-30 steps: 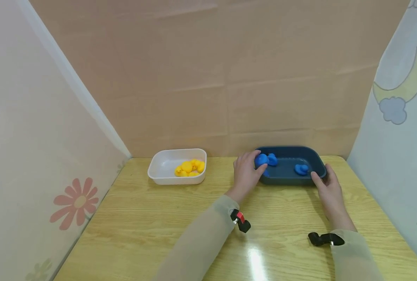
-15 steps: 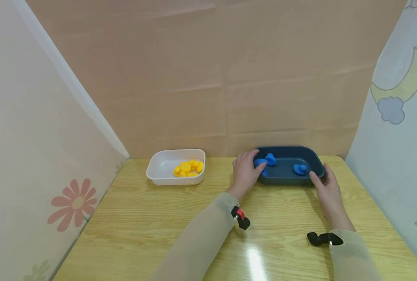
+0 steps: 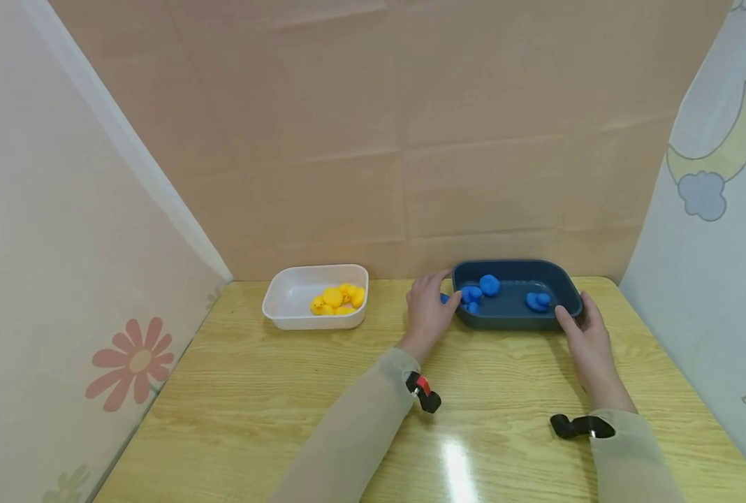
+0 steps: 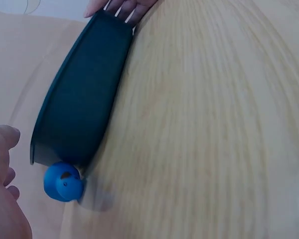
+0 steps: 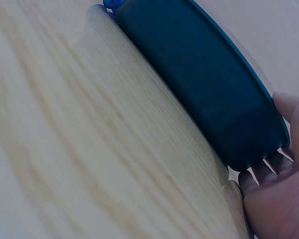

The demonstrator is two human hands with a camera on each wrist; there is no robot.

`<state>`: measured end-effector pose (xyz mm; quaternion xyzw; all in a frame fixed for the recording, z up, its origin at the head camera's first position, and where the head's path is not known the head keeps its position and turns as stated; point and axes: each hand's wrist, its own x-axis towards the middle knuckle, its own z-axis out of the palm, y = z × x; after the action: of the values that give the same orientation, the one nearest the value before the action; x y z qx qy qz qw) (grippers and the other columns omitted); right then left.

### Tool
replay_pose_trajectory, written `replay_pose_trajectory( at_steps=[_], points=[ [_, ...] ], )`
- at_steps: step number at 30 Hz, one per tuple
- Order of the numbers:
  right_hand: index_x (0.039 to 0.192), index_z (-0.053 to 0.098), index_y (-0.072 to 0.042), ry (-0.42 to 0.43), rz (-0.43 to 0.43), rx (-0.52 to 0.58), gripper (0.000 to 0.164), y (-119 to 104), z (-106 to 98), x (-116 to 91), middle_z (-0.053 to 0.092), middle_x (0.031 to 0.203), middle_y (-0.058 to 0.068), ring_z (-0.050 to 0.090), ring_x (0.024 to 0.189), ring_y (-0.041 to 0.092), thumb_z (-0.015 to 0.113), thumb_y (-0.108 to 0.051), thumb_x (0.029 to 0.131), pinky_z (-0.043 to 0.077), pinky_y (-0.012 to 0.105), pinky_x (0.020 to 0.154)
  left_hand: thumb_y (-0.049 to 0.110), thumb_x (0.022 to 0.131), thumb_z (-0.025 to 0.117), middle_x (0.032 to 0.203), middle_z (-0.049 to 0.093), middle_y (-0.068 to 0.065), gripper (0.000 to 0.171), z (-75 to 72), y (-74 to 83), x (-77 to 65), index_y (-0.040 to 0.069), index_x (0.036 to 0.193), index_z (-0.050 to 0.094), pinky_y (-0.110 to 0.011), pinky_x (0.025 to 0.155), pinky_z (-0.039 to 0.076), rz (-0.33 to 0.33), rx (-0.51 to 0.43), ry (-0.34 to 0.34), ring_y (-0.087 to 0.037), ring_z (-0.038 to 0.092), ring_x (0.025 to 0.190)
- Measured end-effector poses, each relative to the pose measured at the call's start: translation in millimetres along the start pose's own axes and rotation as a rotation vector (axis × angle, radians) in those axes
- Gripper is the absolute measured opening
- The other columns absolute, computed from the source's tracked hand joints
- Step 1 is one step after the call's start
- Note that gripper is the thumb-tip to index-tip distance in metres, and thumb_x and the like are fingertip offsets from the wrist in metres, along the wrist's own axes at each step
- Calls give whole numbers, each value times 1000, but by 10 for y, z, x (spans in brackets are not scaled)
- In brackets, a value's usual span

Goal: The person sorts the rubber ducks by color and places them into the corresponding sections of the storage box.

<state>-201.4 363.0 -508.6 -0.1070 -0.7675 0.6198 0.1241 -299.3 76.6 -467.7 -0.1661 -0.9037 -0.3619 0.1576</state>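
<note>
A dark blue plastic tray [image 3: 511, 323] stands on the table by the back wall, with several blue toy ducks [image 3: 538, 302] in it, most of them at its left end. Another blue duck [image 4: 64, 182] sits on the table just outside that end, partly covered by my left hand in the head view. My left hand [image 3: 429, 311] is beside the tray's left end, thumb and fingers spread and holding nothing; in the left wrist view they are apart from the duck. At the opposite end my right hand [image 3: 589, 346] grips the tray, thumb at the rim and fingers against the end wall.
To the left stands a white tray [image 3: 285, 323] with several yellow toy ducks [image 3: 332, 297] in its right half. Brown paper [image 3: 404, 154] backs the wooden table [image 3: 253, 405], and patterned panels [image 3: 731, 279] border both sides.
My left hand has let go of a blue duck at the tray's left end and drawn back left. The ducks there have shifted, and one outside now shows. My right hand stays in place.
</note>
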Motion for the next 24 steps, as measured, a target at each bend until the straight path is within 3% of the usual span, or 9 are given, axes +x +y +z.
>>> replay_pose_trajectory(
  at_steps=[7, 18, 24],
  points=[
    [177, -9, -17, -2, 2, -4, 92, -11, -8, -6, -7, 184, 14, 0, 169, 34, 51, -50, 116, 14, 22, 131, 33, 104, 81, 152, 65, -2, 51, 27, -131, -54, 21, 151, 67, -51, 117, 44, -36, -6, -9, -27, 58, 141],
    [177, -9, -17, 0, 9, -21, 93, 1, -11, 7, -6, 184, 15, 1, 169, 34, 51, -51, 116, 13, 24, 132, 36, 103, 82, 156, 64, -2, 58, 63, -267, -134, 20, 155, 63, -50, 117, 45, -63, 41, -84, -28, 58, 141],
    [178, -9, -18, -1, 9, -19, 92, 13, -6, 28, -6, 184, 14, 1, 169, 35, 51, -50, 116, 13, 26, 132, 36, 102, 83, 156, 64, -3, 60, 86, -330, -172, 18, 156, 63, -52, 116, 46, -52, 51, -103, -29, 58, 142]
  ],
)
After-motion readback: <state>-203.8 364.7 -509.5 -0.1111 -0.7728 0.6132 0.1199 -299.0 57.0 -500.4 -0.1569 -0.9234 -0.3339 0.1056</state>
